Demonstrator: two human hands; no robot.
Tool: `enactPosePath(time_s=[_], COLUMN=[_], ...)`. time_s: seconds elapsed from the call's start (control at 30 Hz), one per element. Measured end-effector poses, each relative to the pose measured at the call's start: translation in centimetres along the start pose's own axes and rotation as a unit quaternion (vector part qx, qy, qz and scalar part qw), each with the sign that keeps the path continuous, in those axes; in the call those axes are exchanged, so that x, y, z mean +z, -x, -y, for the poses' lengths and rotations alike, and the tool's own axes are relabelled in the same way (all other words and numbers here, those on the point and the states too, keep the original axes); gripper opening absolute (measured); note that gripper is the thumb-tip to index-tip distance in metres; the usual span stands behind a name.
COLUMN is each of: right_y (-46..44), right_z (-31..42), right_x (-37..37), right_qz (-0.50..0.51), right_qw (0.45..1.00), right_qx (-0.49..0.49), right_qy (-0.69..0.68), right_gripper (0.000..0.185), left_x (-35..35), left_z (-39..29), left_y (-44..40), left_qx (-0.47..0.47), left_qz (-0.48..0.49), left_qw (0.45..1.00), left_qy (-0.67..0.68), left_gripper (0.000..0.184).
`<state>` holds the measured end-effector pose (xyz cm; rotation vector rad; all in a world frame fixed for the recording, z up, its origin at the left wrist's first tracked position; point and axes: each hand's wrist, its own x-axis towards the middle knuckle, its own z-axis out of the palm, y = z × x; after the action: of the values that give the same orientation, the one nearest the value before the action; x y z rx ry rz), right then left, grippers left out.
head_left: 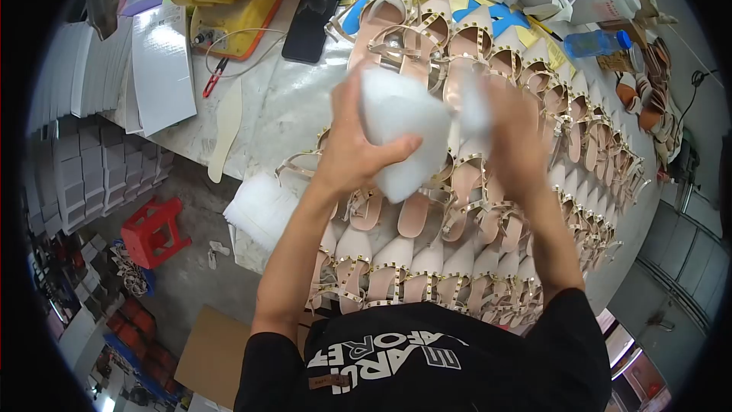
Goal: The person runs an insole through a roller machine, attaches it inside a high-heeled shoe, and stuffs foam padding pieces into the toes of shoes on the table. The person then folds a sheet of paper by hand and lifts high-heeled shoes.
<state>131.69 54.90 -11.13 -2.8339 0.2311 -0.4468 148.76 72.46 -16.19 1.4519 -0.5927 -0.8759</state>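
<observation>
My left hand (358,145) grips a stack of white, soft-looking foam sheets (408,126), thumb across the front and fingers behind. To its right, my right hand (520,137) is smeared by motion, with a blurred white foam sheet (476,107) at its fingers. Both hands are above rows of beige studded sandals (412,214) with pointed toes and ankle straps. More sandals (381,11) lie just beyond the foam stack. Another pile of white sheets (263,210) rests at the table's near left edge, by my left forearm.
On the table (267,99) are a black phone (309,24), a red cutter (215,78), a pale insole (226,133) and a yellow machine (236,19). A bottle (595,43) stands far right. White boxes (84,168) and a red stool (155,233) are at the left.
</observation>
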Motion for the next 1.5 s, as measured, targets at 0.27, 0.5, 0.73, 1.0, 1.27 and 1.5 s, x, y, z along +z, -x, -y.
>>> enactPosePath(time_s=[0.27, 0.5, 0.73, 1.0, 1.27, 1.5], right_y=[-9.9, -12.5, -14.1, -6.8, 4.5, 5.6], right_z=[-12.6, -11.8, -13.6, -4.2, 5.1, 3.0], right_x=[11.1, 12.9, 16.8, 0.5, -3.0, -5.6], right_qz=[0.013, -0.037, 0.011, -0.103, 0.015, 0.147], right_qw=[0.986, 0.972, 0.977, 0.960, 0.938, 0.907], right_qx=[0.019, 0.231, 0.136, 0.205, 0.219, 0.271], right_qy=[-0.166, -0.027, 0.165, -0.158, -0.270, -0.286], right_gripper=[0.031, 0.047, 0.040, 0.062, 0.095, 0.080], left_x=[3.2, 3.2, 3.3, 3.1, 6.4, 8.8], left_z=[1.3, 2.0, 2.4, -3.7, -4.0, -4.0], left_y=[-5.2, -5.7, -6.1, 0.5, 1.9, 0.7], left_qx=[-0.102, -0.126, -0.100, -0.046, 0.048, -0.011], left_qz=[0.225, 0.234, 0.233, 0.026, 0.011, 0.052], left_qw=[0.969, 0.962, 0.962, 0.998, 0.985, 0.984], left_qy=[0.002, -0.069, -0.099, 0.021, -0.164, -0.172], left_gripper=[0.121, 0.123, 0.124, 0.107, 0.097, 0.114])
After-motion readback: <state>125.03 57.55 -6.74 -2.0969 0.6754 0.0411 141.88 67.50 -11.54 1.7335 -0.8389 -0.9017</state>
